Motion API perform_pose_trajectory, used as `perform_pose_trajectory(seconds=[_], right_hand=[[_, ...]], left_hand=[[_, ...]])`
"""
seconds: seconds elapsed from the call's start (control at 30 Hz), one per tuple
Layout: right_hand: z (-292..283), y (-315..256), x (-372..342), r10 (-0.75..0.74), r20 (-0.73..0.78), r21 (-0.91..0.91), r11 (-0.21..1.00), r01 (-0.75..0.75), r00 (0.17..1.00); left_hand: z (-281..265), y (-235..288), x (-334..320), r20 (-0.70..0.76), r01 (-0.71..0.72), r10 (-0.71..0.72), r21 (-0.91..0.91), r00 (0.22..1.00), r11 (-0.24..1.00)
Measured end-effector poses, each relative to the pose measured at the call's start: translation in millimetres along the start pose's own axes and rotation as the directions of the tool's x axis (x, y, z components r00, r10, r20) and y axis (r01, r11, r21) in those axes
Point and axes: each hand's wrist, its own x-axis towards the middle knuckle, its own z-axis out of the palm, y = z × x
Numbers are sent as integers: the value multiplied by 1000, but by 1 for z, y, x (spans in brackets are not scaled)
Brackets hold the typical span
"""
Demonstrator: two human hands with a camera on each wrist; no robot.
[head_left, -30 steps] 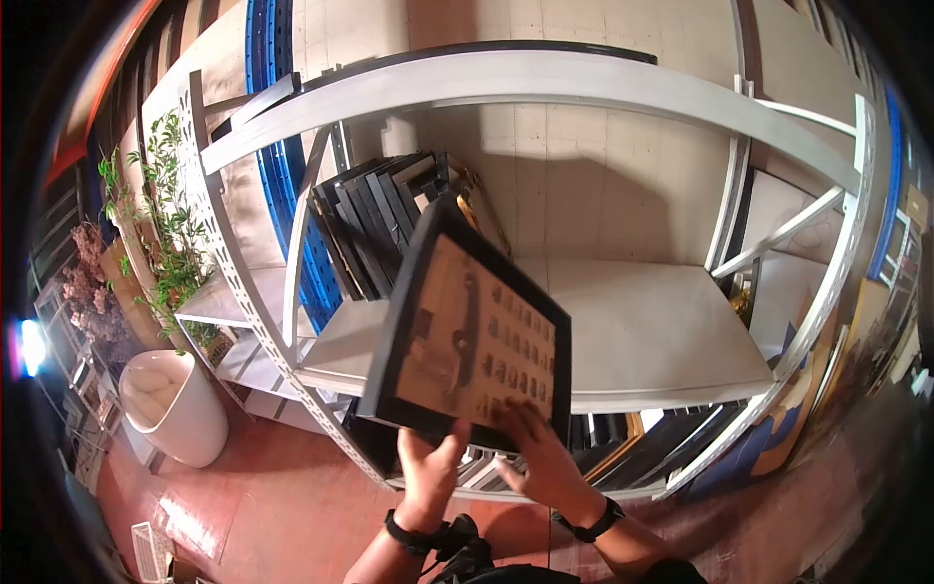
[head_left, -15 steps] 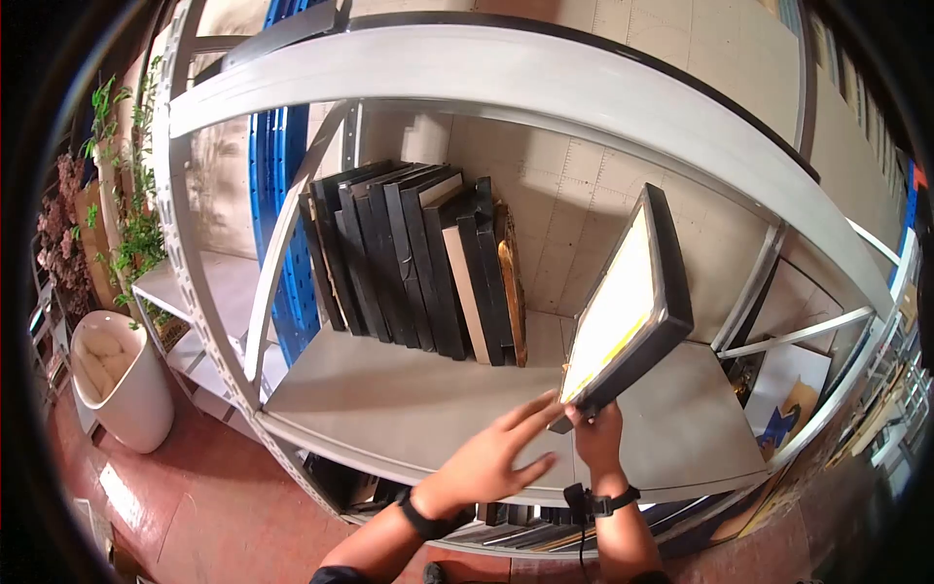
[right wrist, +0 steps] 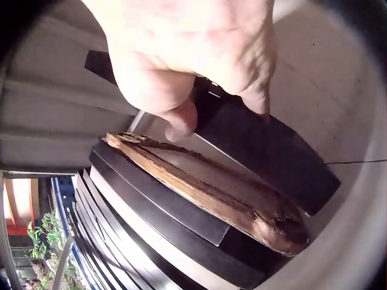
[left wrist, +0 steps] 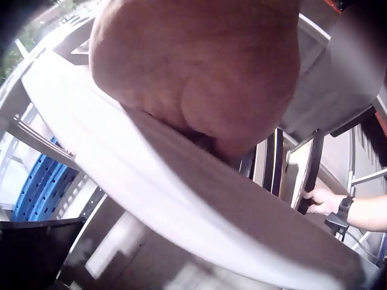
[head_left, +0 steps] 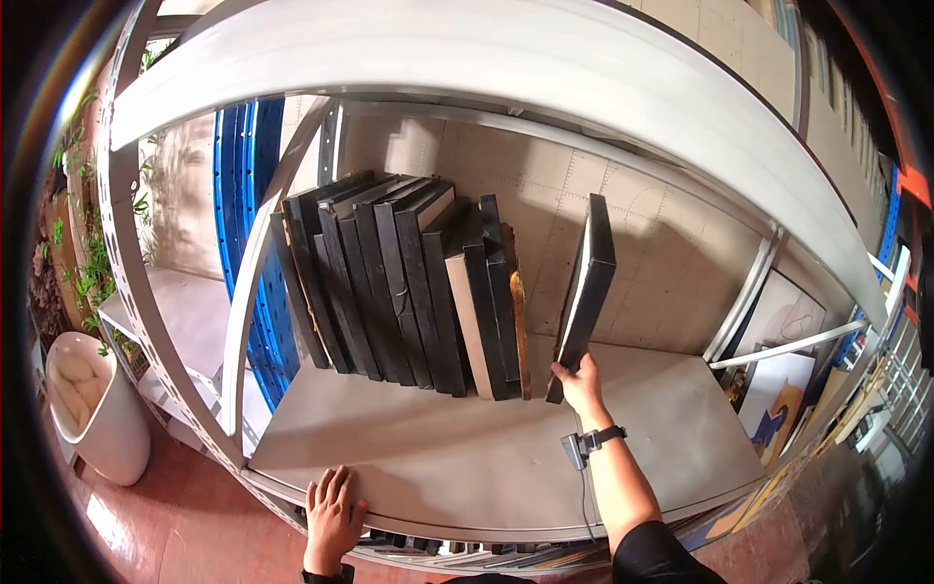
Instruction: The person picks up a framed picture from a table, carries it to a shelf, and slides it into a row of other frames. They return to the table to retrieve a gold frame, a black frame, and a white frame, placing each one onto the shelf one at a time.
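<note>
My right hand (head_left: pixel 587 391) grips the near, lower end of a black picture frame (head_left: pixel 592 287), which stands upright and edge-on over the shelf board (head_left: pixel 409 438). In the right wrist view, thumb and fingers straddle the dark frame (right wrist: pixel 272 151). Left of it, beside a strip of bare board, a row of mostly black frames (head_left: pixel 389 292) leans together. A worn gold-brown wooden frame (right wrist: pixel 199 187) ends that row. My left hand (head_left: pixel 333 511) rests on the shelf's front edge at the left, fingers extended and holding nothing; it fills the upper left wrist view.
A thick white beam (head_left: pixel 467 68) crosses above the shelf. Perforated white posts (head_left: pixel 165 273) and diagonal braces bound the left side. More frames lie below the board. A white tub (head_left: pixel 102 419) stands on the red floor, and pictures (head_left: pixel 778 389) lean beyond the right end.
The frame, earlier tilted in both hands, has turned edge-on and gone onto the shelf near the row. My left hand has let go and moved left to the shelf edge.
</note>
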Motion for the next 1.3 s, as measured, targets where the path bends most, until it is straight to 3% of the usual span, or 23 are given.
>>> perform_pose_trajectory(seconds=[0.1,0.17,0.27,0.37,0.43,0.63,0.87,1.03,1.13,1.23,1.3], right_hand=[[15,-8,1,-77,14,-29,997,77,997],[26,7,8,10,24,-106,994,-8,1000],[35,13,12,-87,54,-126,988,93,995],[37,9,18,-40,105,-155,986,56,994],[28,3,22,64,255,-164,986,-22,965],[20,-11,26,84,375,-160,987,-25,923],[19,2,26,105,370,-182,983,-39,923],[19,2,11,202,366,-296,951,-92,908],[21,28,3,254,425,-235,958,-165,869],[24,39,-3,279,391,-285,943,-173,877],[22,22,-7,272,402,-255,950,-179,874]], left_hand=[[-2,-3,2,55,31,-29,-38,998,999],[1,-6,2,31,21,-20,-33,999,999],[-1,-5,3,59,44,-42,-46,997,998],[-1,-4,4,64,46,-43,-51,997,998],[-2,-3,5,73,50,-45,-63,996,997],[-6,8,5,41,54,-52,-51,998,997],[-5,13,7,40,58,-57,-11,998,998],[4,4,4,12,21,-22,36,1000,999],[5,5,4,3,12,-12,55,1000,998],[3,6,5,5,17,-17,48,1000,999],[2,8,5,-1,9,-9,56,1000,998]])
